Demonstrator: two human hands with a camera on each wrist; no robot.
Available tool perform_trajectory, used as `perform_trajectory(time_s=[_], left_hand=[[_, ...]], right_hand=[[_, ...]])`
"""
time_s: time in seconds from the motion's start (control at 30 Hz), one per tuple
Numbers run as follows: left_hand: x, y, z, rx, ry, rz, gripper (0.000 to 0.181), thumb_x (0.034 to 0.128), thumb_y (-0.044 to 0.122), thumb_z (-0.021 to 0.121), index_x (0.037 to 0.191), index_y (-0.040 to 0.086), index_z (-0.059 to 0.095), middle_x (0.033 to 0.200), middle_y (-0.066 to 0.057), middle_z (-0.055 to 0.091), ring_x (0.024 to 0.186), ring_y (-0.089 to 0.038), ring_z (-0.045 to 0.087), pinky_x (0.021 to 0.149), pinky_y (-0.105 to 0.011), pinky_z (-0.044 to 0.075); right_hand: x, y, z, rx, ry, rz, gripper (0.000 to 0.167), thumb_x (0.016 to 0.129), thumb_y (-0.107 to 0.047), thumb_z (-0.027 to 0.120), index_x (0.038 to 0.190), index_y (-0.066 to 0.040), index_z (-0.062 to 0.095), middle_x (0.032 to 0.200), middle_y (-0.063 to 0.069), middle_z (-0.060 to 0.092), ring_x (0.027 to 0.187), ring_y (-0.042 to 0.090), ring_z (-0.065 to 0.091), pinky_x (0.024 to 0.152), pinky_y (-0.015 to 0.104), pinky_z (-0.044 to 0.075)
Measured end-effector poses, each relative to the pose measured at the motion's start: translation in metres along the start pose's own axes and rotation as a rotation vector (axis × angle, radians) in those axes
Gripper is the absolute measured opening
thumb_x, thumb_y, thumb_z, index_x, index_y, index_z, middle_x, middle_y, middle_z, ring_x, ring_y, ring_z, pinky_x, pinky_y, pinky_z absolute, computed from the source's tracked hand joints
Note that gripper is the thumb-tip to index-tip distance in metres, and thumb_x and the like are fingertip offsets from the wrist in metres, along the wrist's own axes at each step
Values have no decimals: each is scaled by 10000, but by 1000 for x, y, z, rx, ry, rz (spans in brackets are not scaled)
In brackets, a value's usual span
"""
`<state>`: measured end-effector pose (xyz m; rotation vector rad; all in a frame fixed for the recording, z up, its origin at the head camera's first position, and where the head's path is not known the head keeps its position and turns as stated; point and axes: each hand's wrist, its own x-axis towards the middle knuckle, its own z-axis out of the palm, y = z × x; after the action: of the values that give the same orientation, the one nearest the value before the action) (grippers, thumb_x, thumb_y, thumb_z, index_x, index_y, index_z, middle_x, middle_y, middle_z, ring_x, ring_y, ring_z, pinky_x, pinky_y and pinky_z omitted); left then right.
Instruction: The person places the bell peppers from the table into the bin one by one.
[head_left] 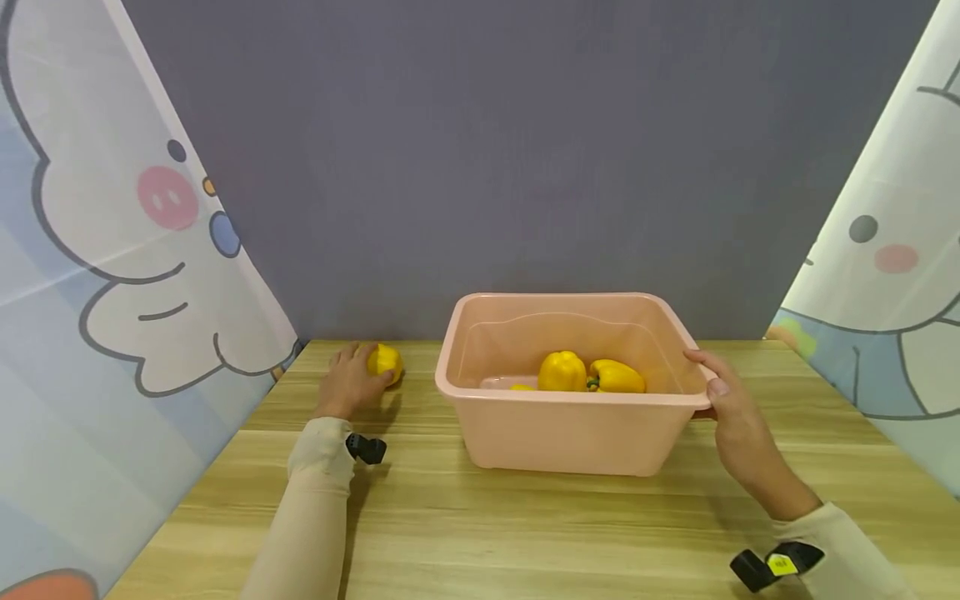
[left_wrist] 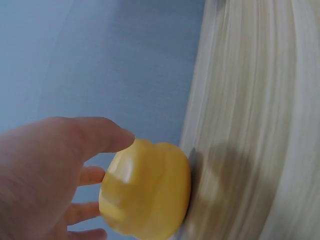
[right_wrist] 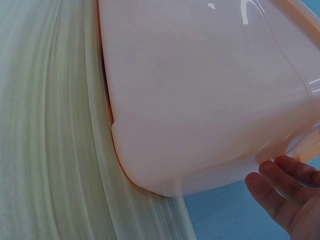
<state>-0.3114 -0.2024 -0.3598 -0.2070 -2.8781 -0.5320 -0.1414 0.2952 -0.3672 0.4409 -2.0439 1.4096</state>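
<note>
At the left of the table, my left hand [head_left: 351, 383] grips a yellow bell pepper [head_left: 387, 364], thumb on the near side. The left wrist view shows the thumb touching the top of this bell pepper [left_wrist: 150, 192], with other fingers partly hidden behind it. My right hand [head_left: 742, 437] holds the right rim of a pink plastic bin [head_left: 562, 433], thumb over the edge. Its fingertips [right_wrist: 270, 172] show beneath the rim in the right wrist view. Inside the bin lie two yellow bell peppers [head_left: 562, 372], and a sliver of another yellow thing [head_left: 522, 387] shows above the front rim.
The bin stands on a wood-grain table [head_left: 480, 533]. A dark grey panel [head_left: 480, 167] rises behind the table's back edge. Cartoon-printed cloths hang on the left [head_left: 82, 350] and right [head_left: 892, 275].
</note>
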Motion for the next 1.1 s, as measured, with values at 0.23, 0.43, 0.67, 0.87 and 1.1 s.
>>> perform_trajectory(time_s=[0.23,0.43,0.67,0.87,1.1], left_hand=[[-2,1,2,-29,-3,-16,666,943,330,634,1496,43,400,1543,-245,326,1367,-485,326,945,-698,395],[1,5,5,-48,12,-8,658,935,312,660,1482,44,411,1505,-262,363,1310,-498,386,944,-667,411],[2,6,4,-55,20,-29,662,911,312,706,1449,49,422,1461,-294,381,1250,-523,436,929,-683,399],[-1,5,4,-43,45,-15,643,884,315,749,1382,37,452,1388,-321,430,1142,-530,525,878,-650,453],[-1,5,5,-48,31,-16,661,888,307,750,1408,37,443,1381,-331,410,1105,-539,550,894,-635,463]], right_hand=[[-1,-1,1,-21,-22,-22,445,1103,-154,213,1472,0,407,1358,-31,474,927,55,585,749,183,469],[1,0,-2,43,-10,-19,440,1105,-161,232,1476,-17,421,1351,-20,484,926,61,587,746,173,463],[1,1,-2,20,-5,-37,437,1102,-134,236,1471,1,426,1359,-31,490,936,56,588,747,163,471],[-1,3,0,2,-9,-43,441,1098,-113,227,1479,1,417,1388,-22,462,960,76,580,762,150,468],[-1,4,-1,-11,-20,-43,450,1099,-120,219,1495,-36,416,1414,7,438,983,118,576,777,148,464]])
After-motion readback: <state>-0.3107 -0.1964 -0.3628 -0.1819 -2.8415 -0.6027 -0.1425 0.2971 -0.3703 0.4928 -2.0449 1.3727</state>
